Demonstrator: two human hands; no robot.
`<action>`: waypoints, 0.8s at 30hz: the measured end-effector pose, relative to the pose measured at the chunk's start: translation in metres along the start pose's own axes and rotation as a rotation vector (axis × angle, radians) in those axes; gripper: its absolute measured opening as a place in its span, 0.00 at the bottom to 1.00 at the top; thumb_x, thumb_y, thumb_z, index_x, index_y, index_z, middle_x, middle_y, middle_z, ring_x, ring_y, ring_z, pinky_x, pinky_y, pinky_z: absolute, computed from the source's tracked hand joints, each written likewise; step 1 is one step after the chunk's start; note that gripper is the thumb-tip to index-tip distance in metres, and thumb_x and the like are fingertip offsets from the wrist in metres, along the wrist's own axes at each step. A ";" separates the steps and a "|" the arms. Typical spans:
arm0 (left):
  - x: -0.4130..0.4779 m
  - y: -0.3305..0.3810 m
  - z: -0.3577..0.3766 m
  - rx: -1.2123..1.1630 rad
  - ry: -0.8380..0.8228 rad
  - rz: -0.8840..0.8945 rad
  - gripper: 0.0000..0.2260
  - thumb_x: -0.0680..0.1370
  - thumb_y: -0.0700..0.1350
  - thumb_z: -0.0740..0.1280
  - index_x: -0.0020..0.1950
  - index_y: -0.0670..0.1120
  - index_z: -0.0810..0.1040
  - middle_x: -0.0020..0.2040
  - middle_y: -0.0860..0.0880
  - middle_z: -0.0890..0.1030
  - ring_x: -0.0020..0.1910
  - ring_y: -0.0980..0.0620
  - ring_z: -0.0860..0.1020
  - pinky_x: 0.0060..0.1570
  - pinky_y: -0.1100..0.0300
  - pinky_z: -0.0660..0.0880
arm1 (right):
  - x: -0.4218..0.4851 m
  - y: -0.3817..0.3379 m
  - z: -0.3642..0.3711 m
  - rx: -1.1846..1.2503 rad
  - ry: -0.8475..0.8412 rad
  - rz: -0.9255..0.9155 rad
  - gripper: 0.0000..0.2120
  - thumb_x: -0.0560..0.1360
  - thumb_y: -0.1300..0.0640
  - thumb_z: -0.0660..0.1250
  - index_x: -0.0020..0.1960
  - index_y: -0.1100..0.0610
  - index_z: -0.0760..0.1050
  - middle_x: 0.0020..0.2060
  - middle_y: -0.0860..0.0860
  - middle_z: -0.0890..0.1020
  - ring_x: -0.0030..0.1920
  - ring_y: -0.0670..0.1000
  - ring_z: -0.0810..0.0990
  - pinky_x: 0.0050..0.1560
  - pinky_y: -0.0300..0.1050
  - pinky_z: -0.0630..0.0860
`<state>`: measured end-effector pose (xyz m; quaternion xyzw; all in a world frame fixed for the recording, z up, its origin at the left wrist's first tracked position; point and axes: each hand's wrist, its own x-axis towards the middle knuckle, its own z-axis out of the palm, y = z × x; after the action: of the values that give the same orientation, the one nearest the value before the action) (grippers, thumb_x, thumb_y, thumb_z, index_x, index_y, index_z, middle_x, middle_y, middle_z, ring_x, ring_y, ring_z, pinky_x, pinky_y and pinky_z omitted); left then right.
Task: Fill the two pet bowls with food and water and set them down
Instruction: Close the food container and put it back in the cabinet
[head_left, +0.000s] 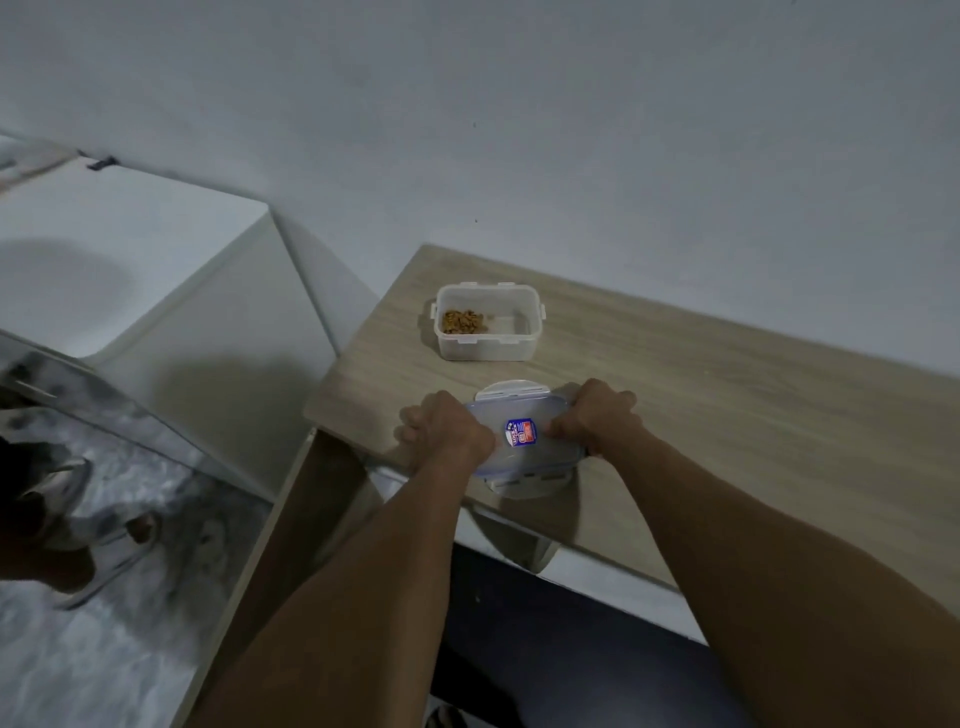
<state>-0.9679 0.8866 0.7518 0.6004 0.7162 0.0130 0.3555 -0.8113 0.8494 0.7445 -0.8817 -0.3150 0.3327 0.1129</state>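
With both grips, left hand (444, 428) and right hand (597, 415), clenched on the lidded container (524, 447) overhanging the desk (727, 415) near edge, prying its clips could tip it off.

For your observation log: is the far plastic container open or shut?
Open: the far plastic container has no lid on, and brown pet food shows inside.

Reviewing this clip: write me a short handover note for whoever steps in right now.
Left hand and right hand each grip an end of the lidded box near the table's front edge; its flaps look unlatched.
The open tub behind it holds a little dry pet food.
Done: some food is in the tub.
Left: no water is visible; what the lidded box holds cannot be told; both containers have yet to be set down for the pet.
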 end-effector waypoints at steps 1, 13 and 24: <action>0.001 0.001 0.001 -0.009 0.005 -0.026 0.30 0.67 0.48 0.77 0.65 0.45 0.69 0.66 0.40 0.64 0.64 0.40 0.65 0.54 0.52 0.71 | 0.001 -0.001 0.000 0.020 0.001 -0.003 0.17 0.67 0.49 0.76 0.50 0.53 0.75 0.59 0.59 0.75 0.67 0.60 0.65 0.63 0.56 0.74; -0.007 0.000 0.005 -0.066 0.048 -0.031 0.32 0.67 0.52 0.78 0.65 0.42 0.71 0.63 0.40 0.71 0.64 0.41 0.68 0.62 0.50 0.70 | 0.004 0.020 -0.009 0.242 -0.070 -0.118 0.19 0.57 0.51 0.84 0.34 0.55 0.75 0.48 0.62 0.80 0.52 0.60 0.80 0.28 0.46 0.77; -0.016 0.008 -0.025 -0.298 0.078 0.160 0.24 0.69 0.48 0.78 0.57 0.35 0.77 0.52 0.41 0.81 0.52 0.44 0.81 0.50 0.54 0.79 | -0.008 0.009 -0.034 0.421 0.016 -0.256 0.24 0.63 0.54 0.82 0.49 0.58 0.70 0.48 0.56 0.77 0.53 0.58 0.79 0.55 0.59 0.78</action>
<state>-0.9743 0.8848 0.7820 0.5953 0.6694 0.1704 0.4104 -0.7893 0.8374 0.7701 -0.7942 -0.3470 0.3671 0.3378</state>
